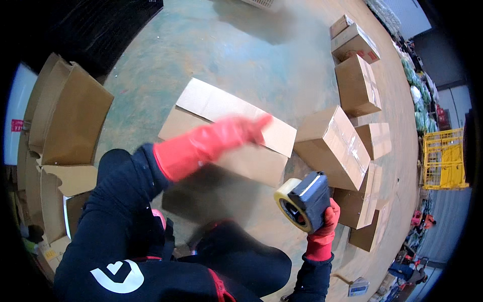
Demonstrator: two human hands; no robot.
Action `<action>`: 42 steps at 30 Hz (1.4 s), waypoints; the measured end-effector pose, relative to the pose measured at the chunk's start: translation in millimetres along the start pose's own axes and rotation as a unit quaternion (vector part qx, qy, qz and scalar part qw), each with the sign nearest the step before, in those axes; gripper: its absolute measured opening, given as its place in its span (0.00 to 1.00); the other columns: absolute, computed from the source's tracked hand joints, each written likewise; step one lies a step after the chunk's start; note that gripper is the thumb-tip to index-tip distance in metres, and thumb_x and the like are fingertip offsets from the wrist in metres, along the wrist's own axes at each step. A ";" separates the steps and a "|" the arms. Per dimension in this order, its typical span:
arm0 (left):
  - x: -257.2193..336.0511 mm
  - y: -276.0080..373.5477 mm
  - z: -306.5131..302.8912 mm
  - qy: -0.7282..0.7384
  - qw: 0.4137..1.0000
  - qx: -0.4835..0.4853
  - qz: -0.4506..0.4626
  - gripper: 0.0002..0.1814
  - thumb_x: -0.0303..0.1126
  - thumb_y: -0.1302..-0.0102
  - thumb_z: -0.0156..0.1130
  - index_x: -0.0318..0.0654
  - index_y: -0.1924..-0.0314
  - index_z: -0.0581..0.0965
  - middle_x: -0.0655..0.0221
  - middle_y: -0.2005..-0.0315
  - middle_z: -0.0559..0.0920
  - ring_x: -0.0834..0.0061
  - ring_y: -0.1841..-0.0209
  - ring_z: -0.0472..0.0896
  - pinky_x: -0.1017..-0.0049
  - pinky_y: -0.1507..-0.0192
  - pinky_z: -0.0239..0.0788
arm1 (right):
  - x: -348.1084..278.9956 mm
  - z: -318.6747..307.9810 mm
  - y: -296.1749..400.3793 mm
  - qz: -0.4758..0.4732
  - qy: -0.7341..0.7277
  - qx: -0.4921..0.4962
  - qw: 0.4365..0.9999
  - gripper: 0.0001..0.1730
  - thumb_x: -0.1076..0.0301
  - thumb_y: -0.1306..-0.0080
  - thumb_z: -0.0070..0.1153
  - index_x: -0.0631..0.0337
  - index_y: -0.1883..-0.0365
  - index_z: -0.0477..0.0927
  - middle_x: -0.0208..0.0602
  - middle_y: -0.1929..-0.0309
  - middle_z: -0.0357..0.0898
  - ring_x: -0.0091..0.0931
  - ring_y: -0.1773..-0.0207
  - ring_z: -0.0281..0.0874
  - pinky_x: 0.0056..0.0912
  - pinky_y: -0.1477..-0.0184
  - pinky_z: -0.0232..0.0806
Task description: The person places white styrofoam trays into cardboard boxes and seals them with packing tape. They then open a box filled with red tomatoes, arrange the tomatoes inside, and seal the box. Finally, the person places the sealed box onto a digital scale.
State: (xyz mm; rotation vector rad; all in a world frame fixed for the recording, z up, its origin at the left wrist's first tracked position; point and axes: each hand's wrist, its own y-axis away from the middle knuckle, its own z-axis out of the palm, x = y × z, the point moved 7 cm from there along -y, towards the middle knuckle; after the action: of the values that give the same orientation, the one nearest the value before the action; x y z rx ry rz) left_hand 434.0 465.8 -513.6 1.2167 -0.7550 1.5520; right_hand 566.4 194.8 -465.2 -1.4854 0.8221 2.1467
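A cardboard carton sits on the floor before me, one pale top flap overlapping a browner one. Over it reaches my left hand in a long red rubber glove, blurred by motion. Its fingers look apart, with nothing visible in them; whether it touches the flaps I cannot tell. In my right hand, gloved in red too, is a packing-tape dispenser wrapped in dark tape. A thick roll of clear yellowish tape is mounted on it. The dispenser is held up to the right of the carton, apart from it.
Several taped cartons stand in a row on my right. Flattened or open cartons lean at my left. A yellow wire cage stands far right, with a person below it in view. A display unit is at lower right.
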 end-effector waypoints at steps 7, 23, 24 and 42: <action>38.6 48.8 70.3 -0.051 0.986 0.017 -0.160 0.25 0.53 0.37 0.55 0.33 0.65 0.81 0.67 0.71 0.82 0.77 0.65 0.78 0.75 0.59 0.69 | -15.0 28.0 0.6 0.009 0.181 0.032 0.983 0.17 0.62 0.48 0.61 0.67 0.68 0.77 0.29 0.70 0.75 0.20 0.70 0.71 0.21 0.65 0.64; 18.5 126.6 -278.7 -0.321 0.835 0.415 -0.168 0.12 0.36 0.41 0.61 0.36 0.76 0.80 0.68 0.79 0.82 0.80 0.79 0.76 0.76 0.75 0.68 | -47.6 5.5 -80.1 0.109 0.492 0.001 0.864 0.17 0.61 0.50 0.60 0.67 0.70 0.78 0.28 0.76 0.75 0.18 0.73 0.68 0.21 0.71 0.59; 7.1 123.8 -283.1 -0.340 0.817 0.421 -0.201 0.11 0.35 0.42 0.60 0.36 0.77 0.80 0.67 0.78 0.82 0.80 0.77 0.77 0.76 0.74 0.69 | -46.0 7.6 -85.2 0.104 0.496 -0.002 0.862 0.17 0.61 0.50 0.60 0.67 0.70 0.78 0.28 0.77 0.75 0.18 0.74 0.68 0.21 0.71 0.59; -134.8 91.9 -257.2 -0.167 0.840 0.410 -0.312 0.38 0.62 0.35 0.36 0.41 0.36 0.62 0.54 0.44 0.72 0.54 0.42 0.70 0.63 0.44 0.62 | -10.8 -53.3 -153.1 0.097 0.544 -0.087 0.829 0.17 0.57 0.48 0.61 0.63 0.73 0.77 0.22 0.79 0.70 0.17 0.75 0.65 0.21 0.72 0.57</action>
State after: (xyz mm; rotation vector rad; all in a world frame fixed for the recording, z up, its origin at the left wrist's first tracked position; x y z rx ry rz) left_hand 262.8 622.9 -710.6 2.1381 0.1943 1.1037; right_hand 702.6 273.6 -505.6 -2.8753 1.1467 1.3330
